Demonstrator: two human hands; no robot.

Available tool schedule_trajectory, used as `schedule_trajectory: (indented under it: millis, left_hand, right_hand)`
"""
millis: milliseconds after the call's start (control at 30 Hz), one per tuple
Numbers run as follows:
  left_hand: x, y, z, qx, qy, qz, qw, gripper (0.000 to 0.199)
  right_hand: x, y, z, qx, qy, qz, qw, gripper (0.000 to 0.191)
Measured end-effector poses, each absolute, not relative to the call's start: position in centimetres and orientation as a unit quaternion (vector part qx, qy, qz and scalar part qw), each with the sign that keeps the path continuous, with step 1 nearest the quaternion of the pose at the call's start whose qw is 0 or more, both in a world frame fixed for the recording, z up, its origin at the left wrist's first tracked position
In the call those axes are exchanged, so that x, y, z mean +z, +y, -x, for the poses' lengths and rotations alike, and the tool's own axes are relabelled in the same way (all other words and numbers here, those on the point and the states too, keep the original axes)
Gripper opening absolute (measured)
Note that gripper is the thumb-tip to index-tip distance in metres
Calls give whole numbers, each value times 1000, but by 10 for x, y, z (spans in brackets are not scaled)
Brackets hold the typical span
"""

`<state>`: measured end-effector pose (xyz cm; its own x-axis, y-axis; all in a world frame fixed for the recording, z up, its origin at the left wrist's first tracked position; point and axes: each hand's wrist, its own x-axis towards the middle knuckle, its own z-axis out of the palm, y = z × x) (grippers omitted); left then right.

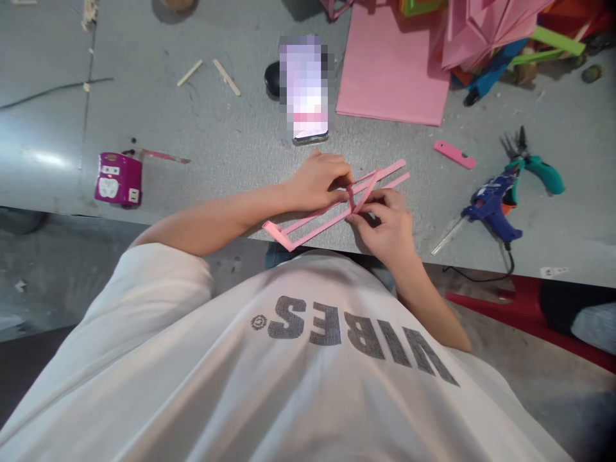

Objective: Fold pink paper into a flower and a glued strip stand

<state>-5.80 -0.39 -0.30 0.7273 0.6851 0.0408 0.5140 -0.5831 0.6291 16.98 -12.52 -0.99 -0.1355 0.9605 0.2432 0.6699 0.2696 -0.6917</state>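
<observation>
A pink stick frame [321, 224], built of thin flat strips with a crosspiece near its middle, is held just above the front edge of the table. My left hand [323, 179] pinches its upper side at the crosspiece. From the right, my right hand [385, 224] grips the lower side of the same joint between thumb and fingers. Two strip ends stick out to the upper right, while the closed end of the frame points to the lower left. The fingertips partly hide the joint.
Beyond my hands lies a lit phone [305, 90] against a black object [273, 80]. Pink sheets [392, 70] lie at the back. At right are a blue glue gun [495, 199], green-handled pliers [543, 173] and a pink cutter [455, 154]. A purple power socket [118, 179] stands left.
</observation>
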Motion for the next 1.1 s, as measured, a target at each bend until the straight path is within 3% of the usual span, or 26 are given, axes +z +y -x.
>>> schedule_trajectory:
  millis: [300, 433, 767, 1100]
  left_hand:
    - [6, -11, 58, 124, 344, -888, 279, 21]
    - [8, -9, 61, 112, 323, -898, 277, 30]
    - [10, -15, 63, 135, 356, -875, 297, 26]
    - [10, -27, 58, 129, 407, -862, 273, 11]
  right_hand:
    - [-20, -132, -149, 157, -679, 619, 362, 35]
    - [-19, -132, -151, 160, -688, 620, 341, 34]
    - [-16, -127, -161, 173, -702, 612, 322, 16]
    - [-23, -134, -154, 143, -701, 612, 338, 16]
